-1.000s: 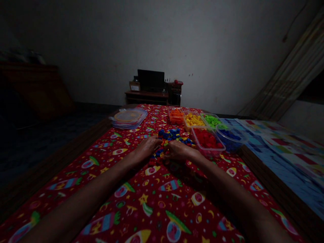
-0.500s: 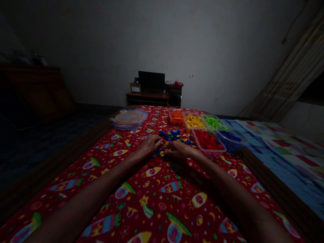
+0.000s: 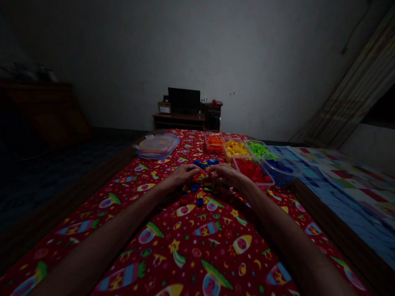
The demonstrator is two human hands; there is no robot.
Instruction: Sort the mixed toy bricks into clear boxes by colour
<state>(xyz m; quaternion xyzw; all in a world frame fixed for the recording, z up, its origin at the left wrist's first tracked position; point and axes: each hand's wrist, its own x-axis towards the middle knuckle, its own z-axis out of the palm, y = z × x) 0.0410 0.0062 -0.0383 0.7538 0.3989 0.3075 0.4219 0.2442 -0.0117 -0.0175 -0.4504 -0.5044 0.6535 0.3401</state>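
Note:
Small plastic toy pieces in mixed colours lie loose on the red patterned cloth (image 3: 197,246) in front of me. Blue pieces (image 3: 212,162) are heaped just beyond my fingers, while red pieces (image 3: 184,200) and a round blue piece (image 3: 200,202) lie on the near side. My left hand (image 3: 182,174) is closed in a pinch at a small orange piece (image 3: 202,171). Facing it, my right hand (image 3: 227,174) pinches at orange too, its fingertips close to the left ones. Dim light and the fingers hide the exact shapes.
To the right stand clear tubs of orange (image 3: 215,141), yellow (image 3: 235,148), green (image 3: 258,149), red (image 3: 251,170) and blue pieces (image 3: 280,166). Stacked clear lids (image 3: 157,146) lie at the far left of the cloth. A monitor (image 3: 184,100) stands by the wall.
My right hand has shifted up and slightly right, away from the near pieces. Orange now shows between both hands' fingertips. More blue and yellow pieces are uncovered on the near side.

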